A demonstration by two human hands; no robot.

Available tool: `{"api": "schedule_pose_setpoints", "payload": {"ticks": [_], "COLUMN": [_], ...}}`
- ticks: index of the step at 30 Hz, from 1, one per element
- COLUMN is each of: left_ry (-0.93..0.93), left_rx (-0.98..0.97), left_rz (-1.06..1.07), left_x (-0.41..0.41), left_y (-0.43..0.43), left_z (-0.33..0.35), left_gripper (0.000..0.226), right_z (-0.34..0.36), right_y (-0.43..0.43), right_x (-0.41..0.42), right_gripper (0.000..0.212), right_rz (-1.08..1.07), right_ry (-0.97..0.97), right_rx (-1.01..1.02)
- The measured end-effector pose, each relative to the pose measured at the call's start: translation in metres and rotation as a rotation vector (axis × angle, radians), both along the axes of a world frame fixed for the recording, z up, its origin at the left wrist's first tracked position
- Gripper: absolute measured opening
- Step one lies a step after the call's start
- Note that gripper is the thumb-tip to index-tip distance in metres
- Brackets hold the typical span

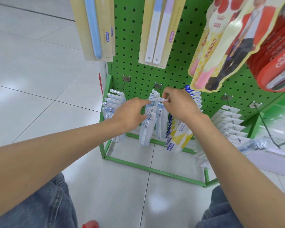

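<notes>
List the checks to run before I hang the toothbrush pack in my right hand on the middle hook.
1. Right hand pinches the top tab of the held pack: ok.
2. Left hand touches the hung packs with its fingers: ok.
3. Tab hole lined up with the middle hook: cannot tell, the fingers hide it.
4. Free room at the hook's tip: not ok, the front pack hangs right at it.
5. Hook bracket seated in the green pegboard: ok.
</notes>
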State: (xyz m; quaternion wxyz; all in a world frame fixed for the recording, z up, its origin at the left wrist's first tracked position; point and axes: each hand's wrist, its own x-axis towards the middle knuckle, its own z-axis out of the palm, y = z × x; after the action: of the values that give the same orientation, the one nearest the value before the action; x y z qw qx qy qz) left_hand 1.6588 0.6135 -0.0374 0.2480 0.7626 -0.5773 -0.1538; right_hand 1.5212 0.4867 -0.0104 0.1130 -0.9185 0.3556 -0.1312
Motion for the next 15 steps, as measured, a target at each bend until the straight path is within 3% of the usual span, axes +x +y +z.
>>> {"api": "schedule_pose_setpoints", "payload": {"ticks": [15], "left_ry": [-0.292], "left_rx": [0.016], "left_rz": [-0.043], "left_x": [-0.0010], "left_y": [0.0002], "left_z": [0.0026], "left_gripper": [0.055], "right_z": [0.0031], "right_y": [-0.0084], "right_x": [-0.0028], "right_gripper": [0.008], "right_rz": [-0.043], "right_ry": [-0.058], "right_rx": [0.039]}}
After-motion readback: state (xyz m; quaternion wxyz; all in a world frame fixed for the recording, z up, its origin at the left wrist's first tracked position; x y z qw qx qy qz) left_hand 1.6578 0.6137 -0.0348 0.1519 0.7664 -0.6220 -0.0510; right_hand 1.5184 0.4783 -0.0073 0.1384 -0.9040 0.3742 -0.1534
